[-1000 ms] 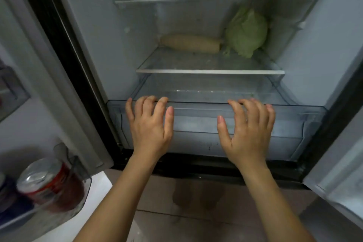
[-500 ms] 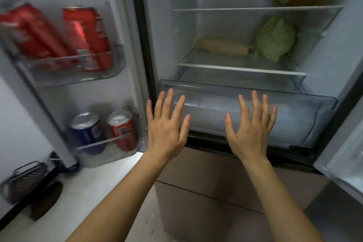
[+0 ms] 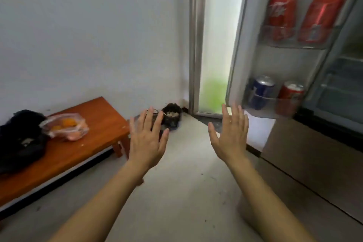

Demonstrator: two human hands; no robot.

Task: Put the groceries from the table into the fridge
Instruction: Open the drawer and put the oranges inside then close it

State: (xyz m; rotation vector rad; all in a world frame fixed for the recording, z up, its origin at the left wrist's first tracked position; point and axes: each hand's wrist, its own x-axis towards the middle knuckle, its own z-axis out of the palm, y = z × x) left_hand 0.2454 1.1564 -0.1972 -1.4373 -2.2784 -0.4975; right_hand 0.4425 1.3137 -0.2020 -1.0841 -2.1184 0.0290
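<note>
Wooden table point(image 3: 94, 124) bears clear bag point(image 3: 65, 126) of oranges point(image 3: 69, 123); door shelves point(image 3: 290, 44) hold cans point(image 3: 281, 15).

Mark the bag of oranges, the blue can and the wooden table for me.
bag of oranges point(image 3: 65, 126): head view, middle of the clear plastic.
blue can point(image 3: 262, 89): head view, its side wall.
wooden table point(image 3: 102, 122): head view, bare top.

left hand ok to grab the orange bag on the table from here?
Probably yes. The left hand is open and empty, and nothing stands between it and the bag of oranges, which lies uncovered on the table beside a black bag.
</note>
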